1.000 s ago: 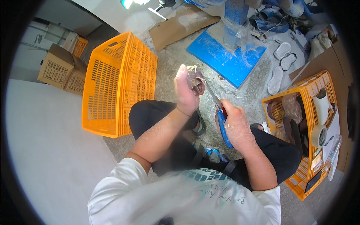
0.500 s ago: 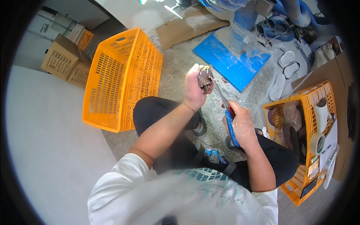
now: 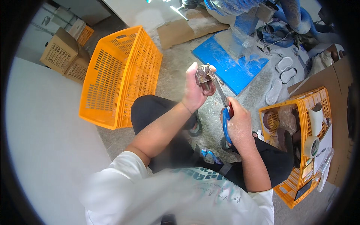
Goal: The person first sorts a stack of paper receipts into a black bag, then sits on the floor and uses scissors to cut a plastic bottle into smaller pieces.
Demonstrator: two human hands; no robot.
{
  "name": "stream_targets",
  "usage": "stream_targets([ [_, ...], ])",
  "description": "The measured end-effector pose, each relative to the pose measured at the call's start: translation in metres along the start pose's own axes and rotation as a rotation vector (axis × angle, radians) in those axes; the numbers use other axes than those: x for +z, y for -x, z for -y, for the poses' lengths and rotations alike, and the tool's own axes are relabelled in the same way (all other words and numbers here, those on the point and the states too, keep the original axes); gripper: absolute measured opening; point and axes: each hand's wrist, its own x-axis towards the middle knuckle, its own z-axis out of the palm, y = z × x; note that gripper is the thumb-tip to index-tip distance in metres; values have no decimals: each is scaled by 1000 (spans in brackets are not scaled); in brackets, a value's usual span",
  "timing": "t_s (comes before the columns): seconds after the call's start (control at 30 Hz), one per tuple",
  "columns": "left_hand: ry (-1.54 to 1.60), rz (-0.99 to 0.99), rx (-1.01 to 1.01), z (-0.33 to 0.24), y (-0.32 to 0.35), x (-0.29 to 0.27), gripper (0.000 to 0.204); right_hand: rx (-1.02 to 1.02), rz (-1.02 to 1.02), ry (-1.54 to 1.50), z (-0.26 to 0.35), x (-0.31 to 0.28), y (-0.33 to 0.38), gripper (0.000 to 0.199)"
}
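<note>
A short brown cylindrical piece (image 3: 203,76) with a rough, pale, frayed top end is gripped in my left hand (image 3: 194,93). The thumb presses its left side and the fingers curl around behind and below it. My right hand (image 3: 240,122) is closed around the blue and red handles of a pair of pliers (image 3: 219,89). Their long metal jaws slant up to the left and meet the right side of the piece near its top. Whether the tips pinch a strand of it is too small to tell.
Stacked orange crates (image 3: 139,75) stand on the left. Another orange crate (image 3: 300,108) on the right holds various items, with a tape roll (image 3: 311,146) at its side. Ahead lies a dusty blue base plate (image 3: 247,71), with flattened cardboard (image 3: 180,32) behind and pale slippers (image 3: 273,91) nearby.
The jaws of the pliers now lie closer against the piece's upper right side. My left hand has tilted the piece slightly, and the whole view has shifted a little.
</note>
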Motion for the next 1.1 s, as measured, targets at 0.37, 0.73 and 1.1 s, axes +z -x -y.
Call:
stream_targets([
  [0.37, 322, -60, 34, 8, 8, 15, 55, -135, -58, 308, -15, 9, 3, 50],
  [0.73, 185, -427, 148, 20, -4, 12, 45, 10, 177, 105, -10, 9, -2, 26],
  [1.1, 144, -210, 80, 10, 2, 8, 50, 8, 201, -106, -12, -6, -2, 18],
])
